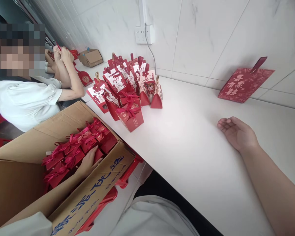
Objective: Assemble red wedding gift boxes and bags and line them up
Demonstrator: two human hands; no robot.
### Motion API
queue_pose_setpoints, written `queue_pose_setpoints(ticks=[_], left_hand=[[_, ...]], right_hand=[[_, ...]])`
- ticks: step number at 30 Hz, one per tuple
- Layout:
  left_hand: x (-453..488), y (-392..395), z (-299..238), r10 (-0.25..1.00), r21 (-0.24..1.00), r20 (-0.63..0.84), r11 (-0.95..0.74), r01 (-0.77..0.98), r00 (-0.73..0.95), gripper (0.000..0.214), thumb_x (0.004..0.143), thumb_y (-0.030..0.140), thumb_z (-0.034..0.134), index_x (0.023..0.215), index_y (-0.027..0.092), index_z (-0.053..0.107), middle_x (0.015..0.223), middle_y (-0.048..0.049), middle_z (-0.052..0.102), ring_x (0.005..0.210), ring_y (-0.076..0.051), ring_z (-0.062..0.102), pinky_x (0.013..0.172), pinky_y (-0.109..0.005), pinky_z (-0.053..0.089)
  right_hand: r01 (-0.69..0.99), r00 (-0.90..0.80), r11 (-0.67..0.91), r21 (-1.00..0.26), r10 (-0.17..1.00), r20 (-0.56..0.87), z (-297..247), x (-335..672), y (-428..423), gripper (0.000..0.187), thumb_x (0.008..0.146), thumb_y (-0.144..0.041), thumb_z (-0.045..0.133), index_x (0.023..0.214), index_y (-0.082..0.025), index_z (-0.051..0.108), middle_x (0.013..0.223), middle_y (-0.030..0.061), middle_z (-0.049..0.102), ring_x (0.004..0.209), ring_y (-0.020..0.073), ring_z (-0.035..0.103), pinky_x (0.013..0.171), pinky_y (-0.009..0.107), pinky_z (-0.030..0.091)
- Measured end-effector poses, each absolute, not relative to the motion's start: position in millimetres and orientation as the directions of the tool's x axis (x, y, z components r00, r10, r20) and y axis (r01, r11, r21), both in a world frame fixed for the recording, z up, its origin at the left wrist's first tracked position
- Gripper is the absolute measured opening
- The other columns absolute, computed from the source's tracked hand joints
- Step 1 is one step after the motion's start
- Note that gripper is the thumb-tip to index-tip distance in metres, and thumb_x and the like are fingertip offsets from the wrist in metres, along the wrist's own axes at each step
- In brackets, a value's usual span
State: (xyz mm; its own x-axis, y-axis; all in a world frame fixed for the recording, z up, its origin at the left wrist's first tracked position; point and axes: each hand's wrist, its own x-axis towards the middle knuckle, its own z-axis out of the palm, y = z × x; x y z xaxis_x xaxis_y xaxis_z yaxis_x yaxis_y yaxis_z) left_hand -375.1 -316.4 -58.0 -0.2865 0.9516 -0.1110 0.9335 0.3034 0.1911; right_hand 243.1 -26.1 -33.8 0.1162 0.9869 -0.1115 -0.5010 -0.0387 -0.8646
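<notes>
My left hand (88,161) reaches into a large cardboard carton (22,142) at the lower left. Its fingers and thumb lie around the end of a red gift box (98,154), one of several with red ribbon bows packed in rows there; part of this hand is hidden. My right hand (238,135) rests on its side on the white table (177,141), holding nothing, with its fingers loosely curled and the palm partly facing up. Beyond it, a flat red gift bag (245,84) with a ribbon handle leans against the wall.
Several red and white gift bags (116,80) stand grouped at the table's back left, with a bow-tied red box (131,116) in front. A co-worker (27,101) sits at the left, hands raised. A small carton (90,58) stands behind. Red stools (127,173) support the large carton.
</notes>
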Motion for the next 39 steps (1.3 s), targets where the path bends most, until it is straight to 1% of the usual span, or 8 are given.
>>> queue_pose_setpoints(ticks=[5, 13, 20, 25, 30, 33, 36, 39], left_hand=[[-385, -312, -78, 0.948, 0.135, -0.191, 0.282, 0.95, -0.255, 0.076, 0.088, 0.046, 0.038, 0.152, 0.01, 0.019, 0.158, -0.0198, 0.021, 0.145, -0.034, 0.025, 0.112, -0.054, 0.029], [-382, -298, -57, 0.976, 0.093, -0.154, 0.168, 0.981, -0.153, 0.079, 0.084, 0.05, 0.049, 0.149, 0.01, 0.03, 0.15, -0.0182, 0.038, 0.136, -0.031, 0.041, 0.113, -0.039, 0.033], [-404, -310, -91, 0.978, 0.058, -0.196, 0.077, 0.995, -0.064, 0.066, 0.095, 0.044, 0.033, 0.154, 0.017, 0.02, 0.159, -0.0144, 0.022, 0.147, -0.031, 0.021, 0.115, -0.05, 0.025], [-400, -311, -84, 0.972, -0.013, -0.23, -0.05, 0.999, 0.045, 0.061, 0.096, 0.043, 0.031, 0.153, 0.023, 0.025, 0.157, -0.0111, 0.029, 0.146, -0.029, 0.026, 0.116, -0.05, 0.024], [-364, -297, -31, 0.987, -0.1, -0.118, 0.096, 0.99, -0.108, 0.051, 0.094, 0.041, 0.034, 0.138, 0.02, 0.051, 0.147, -0.0132, 0.045, 0.124, -0.03, 0.052, 0.099, -0.043, 0.042], [-358, -294, 1, 0.973, -0.121, -0.013, 0.229, 0.966, -0.232, 0.052, 0.094, 0.045, 0.033, 0.132, 0.016, 0.052, 0.143, -0.0138, 0.049, 0.125, -0.029, 0.049, 0.101, -0.042, 0.039], [-377, -311, 20, 0.773, -0.055, 0.301, 0.599, 0.799, -0.559, 0.06, 0.092, 0.054, 0.029, 0.137, 0.015, 0.04, 0.149, -0.0151, 0.039, 0.135, -0.032, 0.036, 0.106, -0.048, 0.034], [-410, -344, 25, 0.287, 0.162, 0.409, 0.911, 0.379, -0.866, 0.069, 0.09, 0.055, 0.02, 0.142, 0.01, 0.025, 0.147, -0.0246, 0.032, 0.134, -0.041, 0.034, 0.097, -0.062, 0.037]], right_hand=[[-0.479, 0.104, -0.038, -0.877, 0.99, -0.099, -37, 245, -24, 0.022, 0.082, -0.023, 0.06, 0.061, -0.017, 0.064, 0.079, 0.0126, 0.062, 0.078, 0.0188, 0.065, 0.072, 0.03, 0.057], [-0.433, 0.094, -0.024, -0.901, 0.993, -0.072, -38, 243, -25, 0.022, 0.082, -0.027, 0.06, 0.062, -0.019, 0.064, 0.08, 0.0111, 0.062, 0.08, 0.0177, 0.064, 0.073, 0.03, 0.057], [-0.426, 0.055, -0.053, -0.903, 0.995, -0.085, -36, 245, -27, 0.02, 0.077, -0.033, 0.072, 0.066, -0.017, 0.064, 0.083, 0.0104, 0.064, 0.085, 0.019, 0.064, 0.078, 0.027, 0.058], [-0.414, 0.032, -0.081, -0.907, 0.994, -0.103, -35, 246, -27, 0.023, 0.074, -0.035, 0.076, 0.067, -0.017, 0.063, 0.084, 0.0075, 0.064, 0.088, 0.0181, 0.063, 0.081, 0.025, 0.058], [-0.408, 0.029, -0.074, -0.91, 0.995, -0.093, -35, 245, -28, 0.023, 0.076, -0.034, 0.074, 0.068, -0.017, 0.063, 0.085, 0.0076, 0.064, 0.088, 0.0178, 0.063, 0.082, 0.025, 0.057], [-0.409, 0.038, -0.072, -0.91, 0.995, -0.096, -35, 244, -29, 0.022, 0.077, -0.034, 0.074, 0.067, -0.017, 0.063, 0.085, 0.0077, 0.063, 0.088, 0.0178, 0.063, 0.082, 0.026, 0.057], [-0.413, 0.042, -0.077, -0.907, 0.994, -0.103, -36, 245, -28, 0.022, 0.077, -0.034, 0.074, 0.067, -0.017, 0.063, 0.084, 0.0078, 0.063, 0.088, 0.018, 0.063, 0.082, 0.026, 0.057], [-0.416, 0.042, -0.082, -0.905, 0.993, -0.109, -37, 246, -25, 0.022, 0.076, -0.034, 0.074, 0.068, -0.017, 0.064, 0.084, 0.0081, 0.063, 0.088, 0.0184, 0.063, 0.083, 0.027, 0.057]])
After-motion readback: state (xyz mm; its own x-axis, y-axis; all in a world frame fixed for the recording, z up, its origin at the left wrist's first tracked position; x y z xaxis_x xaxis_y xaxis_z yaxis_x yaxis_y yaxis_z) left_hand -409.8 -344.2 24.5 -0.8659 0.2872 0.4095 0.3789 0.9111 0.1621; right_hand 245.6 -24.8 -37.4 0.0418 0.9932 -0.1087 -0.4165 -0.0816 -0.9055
